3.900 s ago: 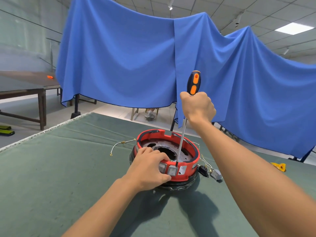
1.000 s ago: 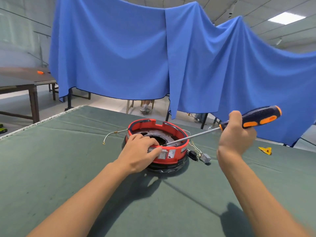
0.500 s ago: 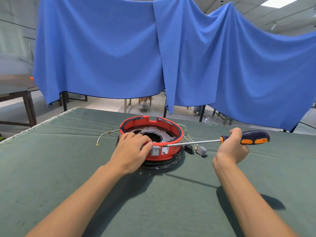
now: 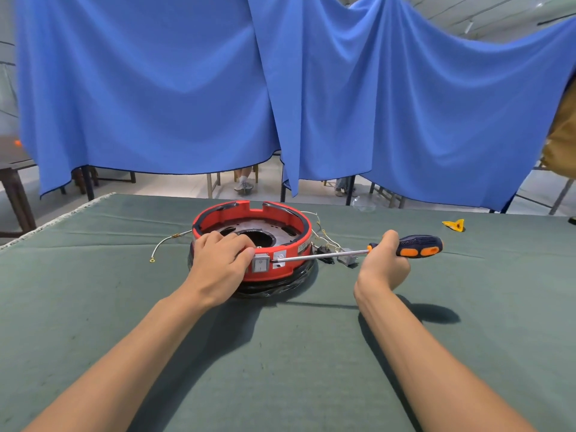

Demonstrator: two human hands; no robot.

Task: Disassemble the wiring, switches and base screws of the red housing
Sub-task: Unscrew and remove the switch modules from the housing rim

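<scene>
Red housing (image 4: 280, 269) on tabletop (image 4: 93, 307) was gripped at its rim by left hand (image 4: 218, 263), screwdriver (image 4: 358, 251) grasped by right hand (image 4: 385, 263); tip at switch (image 4: 260, 264) edge likely needed gentle, steady prying.

Red housing (image 4: 290, 269), navy-and-orange screwdriver handle (image 4: 417, 245), green table cover (image 4: 124, 307), blue drape (image 4: 156, 88).

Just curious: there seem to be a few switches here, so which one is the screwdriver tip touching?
The grey rocker switch still set in the red housing; the two others lie loose on the cloth, on wires.
</scene>
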